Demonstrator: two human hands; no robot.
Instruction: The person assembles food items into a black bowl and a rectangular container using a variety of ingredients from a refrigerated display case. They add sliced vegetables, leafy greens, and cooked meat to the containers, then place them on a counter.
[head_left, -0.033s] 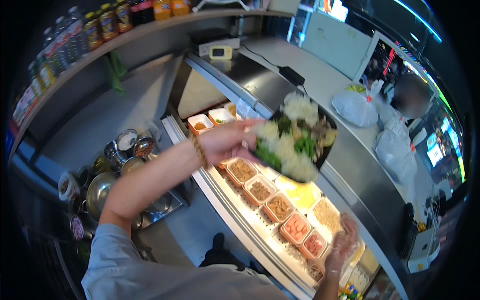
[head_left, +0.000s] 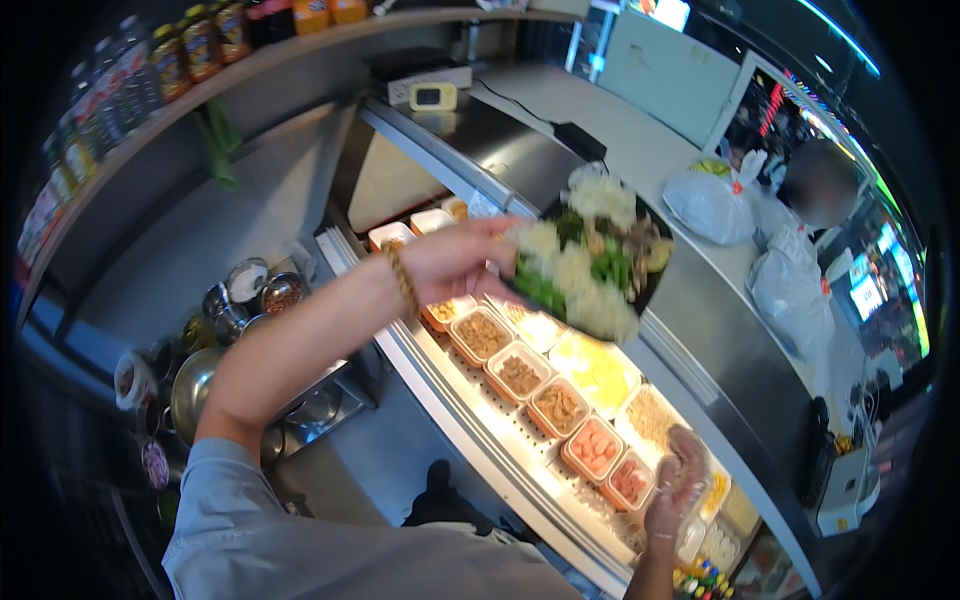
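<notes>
My left hand (head_left: 466,262) grips the near left edge of a black tray (head_left: 652,282), holding it up over the lit food counter (head_left: 455,425). On the tray lie pale, frilly clumps (head_left: 583,300), green leafy vegetables (head_left: 612,266) and brownish slices that look like mushroom. My right hand (head_left: 678,490), in a clear plastic glove, hovers above the counter's right part with its fingers loosely bent and apart, holding nothing. Closest to it are a square tub of red meat pieces (head_left: 629,482) and a tub of pale shreds (head_left: 650,418).
Tubs of pink pieces (head_left: 592,447) and yellow slices (head_left: 598,372) stand in the counter. Metal bowls (head_left: 195,385) crowd a stand at left. Bottles (head_left: 200,50) line a shelf. White bags (head_left: 712,205) sit on the far ledge, with a person (head_left: 820,185) beyond.
My gloved right hand has risen slightly and its fingers show more plainly. The tray in my left hand stays nearly in place, while the whole view has shifted a little.
</notes>
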